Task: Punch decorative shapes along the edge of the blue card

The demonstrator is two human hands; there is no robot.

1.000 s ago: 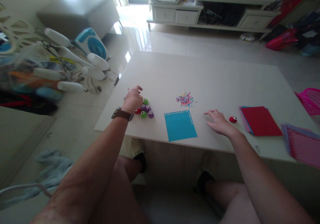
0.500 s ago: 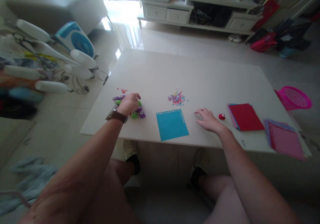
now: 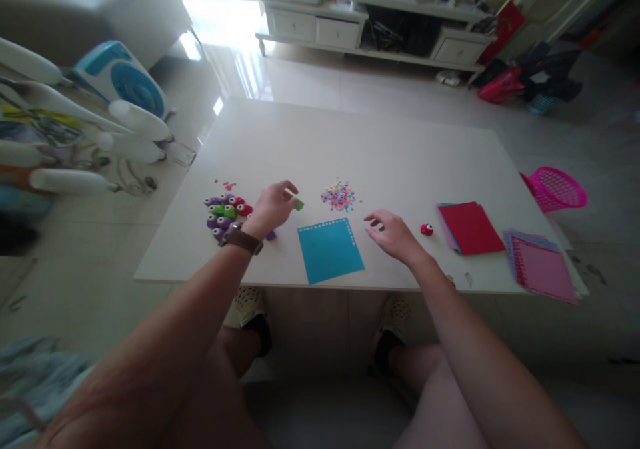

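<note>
Left hand (image 3: 274, 207): fingers curled, thumb and fingertips seem to pinch green punch (image 3: 299, 205), though contact is blurred. Right hand (image 3: 391, 233): half open, holding nothing. Blue paper (image 3: 331, 253) lies between hands, toward near side; paper bits (image 3: 339, 197) just beyond it. Grip looks shallow, so punch could slip; low left hand could scatter bits.

Open far tabletop (image 3: 360, 135), confetti (image 3: 339, 197) beside green piece (image 3: 299, 205)

Turquoise sheet (image 3: 331, 255), green piece (image 3: 299, 205), red top paper (image 3: 471, 227), multicoloured confetti (image 3: 340, 197)
</note>
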